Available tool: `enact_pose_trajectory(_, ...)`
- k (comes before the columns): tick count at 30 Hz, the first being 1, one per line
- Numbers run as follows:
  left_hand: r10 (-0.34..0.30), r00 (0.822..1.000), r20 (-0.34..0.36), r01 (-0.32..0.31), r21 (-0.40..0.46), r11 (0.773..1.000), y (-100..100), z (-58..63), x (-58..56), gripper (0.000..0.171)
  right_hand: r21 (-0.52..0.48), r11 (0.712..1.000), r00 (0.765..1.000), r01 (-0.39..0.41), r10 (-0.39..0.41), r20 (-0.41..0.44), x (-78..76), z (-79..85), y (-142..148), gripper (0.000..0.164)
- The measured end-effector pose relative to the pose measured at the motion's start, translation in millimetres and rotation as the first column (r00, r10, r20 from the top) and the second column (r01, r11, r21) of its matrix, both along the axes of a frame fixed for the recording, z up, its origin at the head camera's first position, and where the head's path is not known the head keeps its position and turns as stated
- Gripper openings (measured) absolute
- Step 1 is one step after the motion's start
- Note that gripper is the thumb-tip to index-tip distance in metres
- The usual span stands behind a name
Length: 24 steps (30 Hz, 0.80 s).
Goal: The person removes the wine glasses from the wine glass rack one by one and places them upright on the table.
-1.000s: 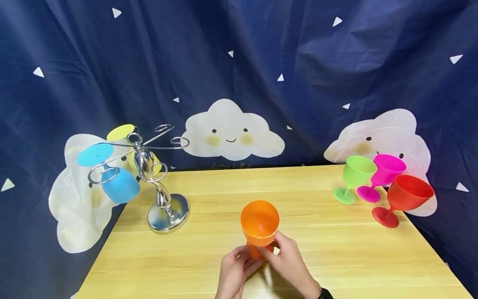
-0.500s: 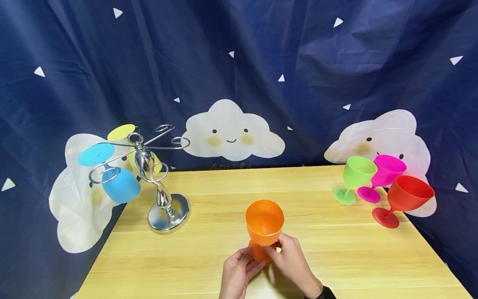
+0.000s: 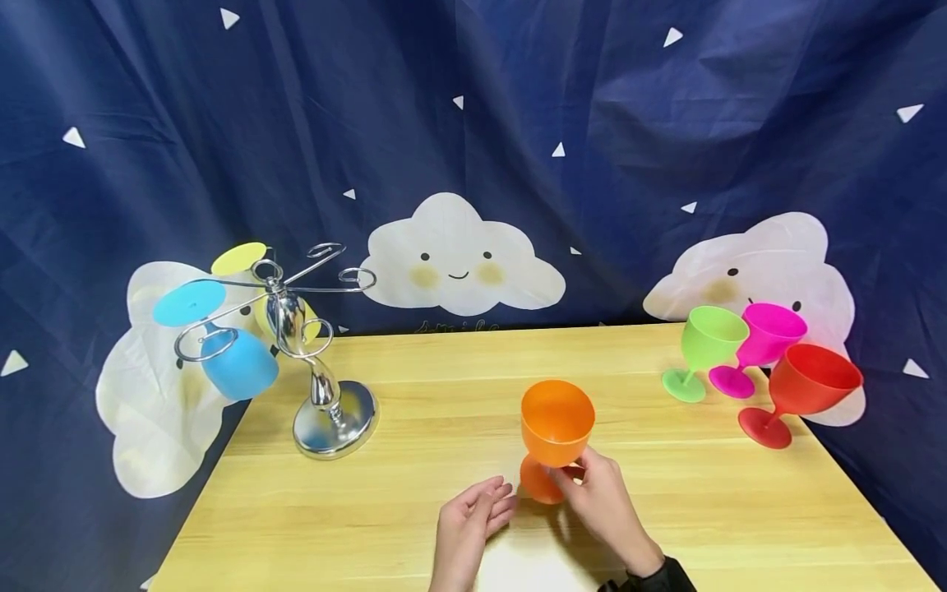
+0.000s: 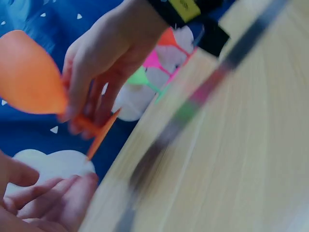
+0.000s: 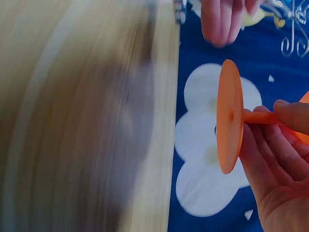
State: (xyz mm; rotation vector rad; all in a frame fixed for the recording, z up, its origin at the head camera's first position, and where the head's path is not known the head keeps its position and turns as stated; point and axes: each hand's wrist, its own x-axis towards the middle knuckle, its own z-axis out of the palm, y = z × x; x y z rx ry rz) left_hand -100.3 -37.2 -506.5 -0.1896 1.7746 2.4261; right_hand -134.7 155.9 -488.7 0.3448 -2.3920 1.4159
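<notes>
An orange goblet (image 3: 557, 423) is upright above the table in the head view, its bowl opening toward me. My right hand (image 3: 602, 497) pinches its stem between thumb and fingers. In the right wrist view the goblet's round foot (image 5: 230, 116) juts out past the fingertips, clear of the tabletop. My left hand (image 3: 473, 520) is just left of the foot, holding nothing, its fingers extended and slightly bent. A gap shows between that hand and the foot in both wrist views.
A chrome rack (image 3: 325, 386) with curled arms stands at left, a blue goblet (image 3: 240, 364) and a yellow goblet (image 3: 238, 259) hanging upside down from it. Green (image 3: 710, 339), magenta (image 3: 769, 333) and red (image 3: 812, 380) goblets stand at the right of the wooden table (image 3: 414, 510).
The goblet has moved right and slightly away from me in my right hand. My left hand, earlier at the goblet's foot, has let go and is now apart from it.
</notes>
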Motion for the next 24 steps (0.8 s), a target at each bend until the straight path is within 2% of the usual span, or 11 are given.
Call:
enact_pose_trajectory(2,0.008,0.999,-0.047,-0.015,-0.141,0.99,-2,1.7,-0.7,0.032,0.022,0.999,1.0,0.025,-0.025,0.015,-2.1,-2.2,10,0.032)
enact_pose_trajectory(3,0.009,0.997,-0.07,-0.025,-0.238,0.971,-3,2.7,-0.6,0.03,0.033,0.999,0.999,0.034,-0.035,0.02,-3.0,-3.5,15,0.032)
enact_pose_trajectory(4,0.006,0.996,-0.091,-0.036,-0.33,0.943,-4,3.8,-0.6,0.028,0.046,0.998,0.999,0.041,-0.042,0.023,-3.7,-4.7,20,0.032)
enact_pose_trajectory(7,-0.021,0.987,-0.157,-0.071,-0.553,0.83,-6,8.3,-1.1,0.027,0.084,0.994,0.997,0.068,-0.07,0.027,-5.9,-8.3,35,0.03)
enact_pose_trajectory(10,-0.072,0.962,-0.263,-0.151,-0.733,0.664,-9,10.7,-3.4,0.031,0.114,0.989,0.994,0.095,-0.1,0.039,-8.3,-9.0,51,0.029)
enact_pose_trajectory(14,-0.149,0.899,-0.413,-0.333,-0.863,0.379,-17,9.9,-9.0,0.037,0.15,0.977,0.987,0.15,-0.157,0.038,-10.2,-7.2,73,0.028)
enact_pose_trajectory(15,-0.165,0.888,-0.429,-0.362,-0.874,0.325,-20,9.9,-10.5,0.039,0.161,0.973,0.984,0.167,-0.174,0.031,-10.3,-6.8,78,0.028)
enact_pose_trajectory(16,-0.18,0.88,-0.439,-0.379,-0.879,0.287,-23,9.9,-12.2,0.041,0.167,0.969,0.982,0.181,-0.188,0.027,-10.8,-6.4,83,0.028)
enact_pose_trajectory(18,-0.193,0.884,-0.426,-0.378,-0.894,0.242,-29,11.2,-15.5,0.046,0.188,0.961,0.977,0.201,-0.21,0.026,-11.7,-5.6,93,0.028)
enact_pose_trajectory(20,-0.197,0.896,-0.398,-0.357,-0.909,0.214,-35,12.9,-18.2,0.05,0.204,0.953,0.972,0.222,-0.233,0.032,-13.2,-5.3,101,0.027)
enact_pose_trajectory(24,-0.188,0.919,-0.345,-0.309,-0.931,0.196,-43,16.1,-21.9,0.055,0.231,0.94,0.962,0.251,-0.269,0.048,-18.0,-7.4,116,0.027)
